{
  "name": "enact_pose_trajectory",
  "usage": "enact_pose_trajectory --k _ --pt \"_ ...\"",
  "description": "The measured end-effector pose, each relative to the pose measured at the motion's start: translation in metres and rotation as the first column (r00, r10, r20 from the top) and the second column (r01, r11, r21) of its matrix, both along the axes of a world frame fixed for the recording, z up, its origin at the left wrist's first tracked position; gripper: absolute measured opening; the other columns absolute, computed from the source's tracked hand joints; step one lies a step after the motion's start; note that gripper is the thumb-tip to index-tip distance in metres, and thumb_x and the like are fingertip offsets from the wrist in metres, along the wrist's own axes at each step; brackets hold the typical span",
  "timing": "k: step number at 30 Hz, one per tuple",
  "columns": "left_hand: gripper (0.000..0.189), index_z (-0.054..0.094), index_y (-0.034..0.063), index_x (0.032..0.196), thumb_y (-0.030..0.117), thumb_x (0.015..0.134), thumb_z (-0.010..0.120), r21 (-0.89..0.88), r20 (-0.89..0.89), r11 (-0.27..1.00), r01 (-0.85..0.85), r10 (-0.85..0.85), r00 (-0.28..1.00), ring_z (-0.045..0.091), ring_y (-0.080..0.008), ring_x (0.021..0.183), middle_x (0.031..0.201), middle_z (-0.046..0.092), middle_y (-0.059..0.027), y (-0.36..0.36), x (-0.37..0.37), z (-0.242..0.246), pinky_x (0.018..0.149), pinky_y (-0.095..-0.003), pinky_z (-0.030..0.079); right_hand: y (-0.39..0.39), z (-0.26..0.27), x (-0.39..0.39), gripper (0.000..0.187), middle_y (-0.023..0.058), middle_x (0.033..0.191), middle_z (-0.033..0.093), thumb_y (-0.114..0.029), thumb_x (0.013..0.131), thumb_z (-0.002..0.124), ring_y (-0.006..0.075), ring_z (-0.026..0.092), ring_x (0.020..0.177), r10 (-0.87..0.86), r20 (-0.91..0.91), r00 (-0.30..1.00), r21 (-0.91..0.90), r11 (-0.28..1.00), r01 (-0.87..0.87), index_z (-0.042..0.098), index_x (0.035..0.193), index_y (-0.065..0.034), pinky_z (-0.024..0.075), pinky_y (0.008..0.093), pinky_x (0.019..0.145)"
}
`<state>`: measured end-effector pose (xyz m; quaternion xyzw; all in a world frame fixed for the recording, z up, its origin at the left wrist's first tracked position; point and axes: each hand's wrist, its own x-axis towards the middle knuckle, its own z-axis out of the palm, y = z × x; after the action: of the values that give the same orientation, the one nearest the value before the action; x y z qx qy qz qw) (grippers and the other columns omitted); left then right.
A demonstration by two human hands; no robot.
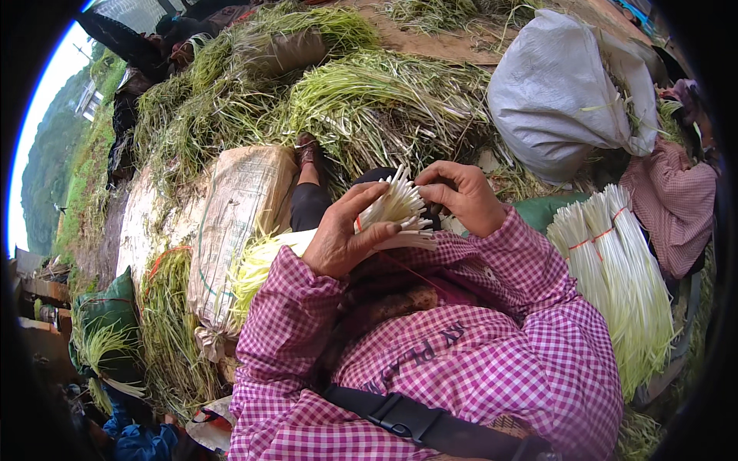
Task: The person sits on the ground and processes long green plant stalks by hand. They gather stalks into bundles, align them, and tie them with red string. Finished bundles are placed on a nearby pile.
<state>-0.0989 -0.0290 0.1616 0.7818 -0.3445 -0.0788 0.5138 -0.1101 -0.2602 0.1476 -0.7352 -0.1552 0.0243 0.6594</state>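
My left hand [354, 230] is wrapped around a bundle of pale leafy stalks [398, 201], with a red tie showing beside its fingers. The white cut ends point up and right, and the yellow-green leaves hang past my left sleeve. At the right of those white ends is my right hand [461, 193], its fingers bent and the thumb near the forefinger; whether it pinches a stalk cannot be told. Tied bundles of similar stalks [611, 271] lie to the right, bound with red ties.
Ahead lies a large heap of loose green stalks [392, 104]. A white woven sack [553, 92] stands at the upper right, a tied woven sack [242, 201] at the left. Green stalks and a green sack [109, 305] are farther left. Other people are partly visible at the edges.
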Motion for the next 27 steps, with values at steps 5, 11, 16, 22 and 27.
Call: enact_pose_trajectory --k 5,11,16,22,27 --pt "0.02 0.064 -0.0043 0.096 0.006 0.08 0.066 -0.138 -0.021 0.951 -0.278 0.277 0.961 0.061 -0.0188 0.083 0.087 0.061 -0.0107 -0.026 0.008 -0.027 0.075 -0.0282 0.047 0.0 0.0 0.004 0.02 0.008 0.082 0.061 -0.005 0.078 0.067 0.0137 0.058 0.073 -0.169 0.297 0.94 -0.111 0.971 0.21 0.062 0.096 0.0017 0.0469 0.0251 0.066" --pt "0.011 0.066 -0.0015 0.087 0.002 0.077 0.066 -0.179 -0.047 0.921 -0.346 0.343 0.938 0.061 -0.0161 0.076 0.08 0.062 -0.0081 -0.037 0.009 -0.03 0.07 -0.0271 0.047 0.004 0.012 0.017 0.023 0.0108 0.09 0.061 -0.007 0.078 0.068 0.0197 0.061 0.077 0.029 0.395 0.918 -0.26 0.962 0.081 0.061 0.099 -0.0002 0.0482 0.0285 0.066" --pt "0.012 0.066 -0.0003 0.087 0.001 0.075 0.067 -0.218 0.08 0.921 -0.321 0.345 0.935 0.061 -0.0195 0.075 0.079 0.061 -0.0086 -0.043 0.01 -0.033 0.068 -0.0289 0.047 -0.001 0.027 0.029 0.019 0.0113 0.084 0.057 -0.014 0.081 0.062 0.0298 0.059 0.079 0.277 0.438 0.855 -0.523 0.852 -0.008 0.061 0.098 -0.0053 0.0473 0.0364 0.067" --pt "0.013 0.066 0.0011 0.086 0.0 0.073 0.067 -0.191 0.177 0.92 -0.342 0.375 0.91 0.059 -0.0247 0.073 0.077 0.06 -0.0098 -0.046 0.007 -0.029 0.065 -0.0323 0.046 0.002 0.035 0.036 0.016 0.0119 0.079 0.057 -0.018 0.082 0.06 0.0302 0.059 0.075 0.377 0.358 0.854 -0.718 0.696 -0.006 0.06 0.09 -0.0039 0.0463 0.0374 0.066" --pt "0.011 0.065 0.0027 0.082 0.0 0.071 0.066 -0.262 0.247 0.892 -0.368 0.431 0.868 0.058 -0.0269 0.071 0.078 0.06 -0.0084 -0.052 0.004 -0.039 0.065 -0.0346 0.045 0.005 0.029 0.036 0.014 0.0099 0.069 0.055 -0.015 0.084 0.059 0.0204 0.058 0.068 0.209 -0.271 0.94 -0.361 0.883 -0.3 0.06 0.087 -0.0018 0.0446 0.033 0.062"
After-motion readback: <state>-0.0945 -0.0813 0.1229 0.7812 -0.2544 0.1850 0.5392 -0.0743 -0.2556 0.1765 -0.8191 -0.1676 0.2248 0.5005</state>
